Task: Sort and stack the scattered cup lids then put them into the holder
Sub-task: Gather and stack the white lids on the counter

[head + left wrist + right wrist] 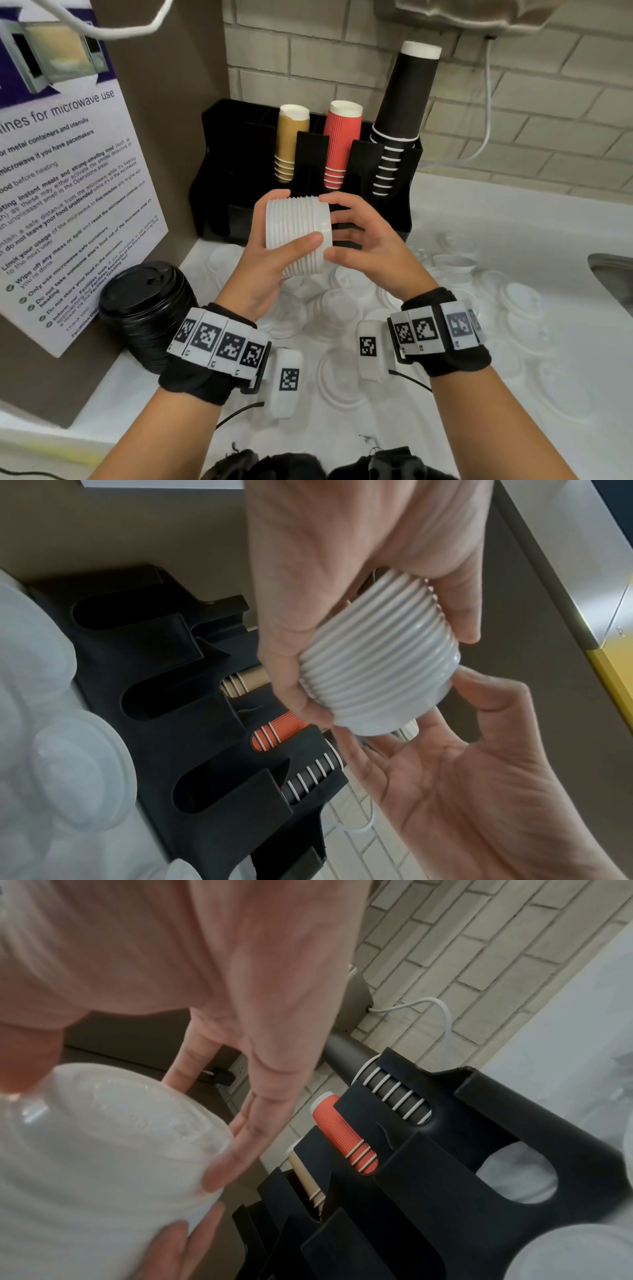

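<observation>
A stack of white lids (pixel 297 235) was held on its side just in front of the black holder (pixel 219 178), off the counter (pixel 513 219). The left hand (pixel 270 270) was curled round the stack, thumb over the near rim; the right hand (pixel 363 240) was set against the stack's end with thumb and fingertips touching it, fingers mostly straight, so that grip was judged apart, not clamped. Many loose white lids (pixel 342 308) lay scattered on the counter below the holder, and a black lid stack (pixel 147 308) stood left of the holder's front. Risk, as judged: the sideways stack could fan out or shed end lids if the right hand's pressure eased, and lids might be jammed at a slot mouth if tilted on entry. Which holder slot was meant could not be told; the front slots were hidden behind the hands in the head view. The translucent lids blended into the counter, so their count and sizes were hard to make out.
</observation>
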`<state>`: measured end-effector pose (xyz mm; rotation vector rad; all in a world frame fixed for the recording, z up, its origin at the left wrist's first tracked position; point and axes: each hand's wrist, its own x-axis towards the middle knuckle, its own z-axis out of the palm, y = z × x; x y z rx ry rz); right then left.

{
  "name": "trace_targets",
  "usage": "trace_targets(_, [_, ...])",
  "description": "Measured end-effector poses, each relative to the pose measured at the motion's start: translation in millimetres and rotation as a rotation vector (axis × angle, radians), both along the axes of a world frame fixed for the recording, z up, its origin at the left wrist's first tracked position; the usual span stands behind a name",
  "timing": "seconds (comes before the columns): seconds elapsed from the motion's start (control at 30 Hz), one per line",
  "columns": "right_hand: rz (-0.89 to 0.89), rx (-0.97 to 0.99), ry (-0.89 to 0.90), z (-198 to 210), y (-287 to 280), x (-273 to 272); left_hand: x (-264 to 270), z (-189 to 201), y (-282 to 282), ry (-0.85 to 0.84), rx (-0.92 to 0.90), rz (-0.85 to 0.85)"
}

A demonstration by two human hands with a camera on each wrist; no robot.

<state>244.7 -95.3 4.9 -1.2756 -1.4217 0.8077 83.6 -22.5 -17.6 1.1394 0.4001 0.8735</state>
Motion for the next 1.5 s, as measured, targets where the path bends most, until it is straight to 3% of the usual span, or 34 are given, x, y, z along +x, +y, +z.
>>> trace_targets(0.33, [0.036, -0.038, -0.078, 5.2, 0.4, 9.4, 9.7, 1.7, -5.0, 0.007, -0.009, 0.014])
trace_targets(0.47, [0.125, -0.182, -0.09, 8.0, 9.0, 22.3, 6.5, -2.6, -0.9, -0.007, -0.069, 0.081])
trace_targets(0.53, [0.071, -0.3, -0.308, 4.7, 13.8, 29.3, 1.2, -5.2, 3.1, -0.028, -0.105, 0.124])
trace_targets(0.63, [0.158, -0.555, -0.913, -17.2, 19.6, 29.7, -7.5, -6.6, 8.6, -0.071, -0.123, 0.161])
trace_targets(0.7, [0.208, -0.684, -1.099, -35.5, 22.4, 22.8, -12.0, -6.0, 11.3, -0.091, -0.119, 0.172])
trace_targets(0.87, [0.237, -0.678, -1.19, -59.6, 28.2, 17.6, -20.1, -4.8, 13.3, -0.104, -0.102, 0.181])
trace_targets(1.13, [0.096, -0.477, -0.979, -27.8, 63.4, 15.6, -29.1, -2.9, 12.8, -0.105, -0.076, 0.198])
trace_targets(1.33, [0.269, -0.659, -1.208, -38.0, 44.8, 8.3, -33.3, -5.2, 15.8, -0.088, -0.09, 0.218])
trace_targets(1.5, [0.262, -0.571, -1.31, -57.9, 33.0, 4.6, -29.4, -4.8, 17.2, -0.079, -0.092, 0.211])
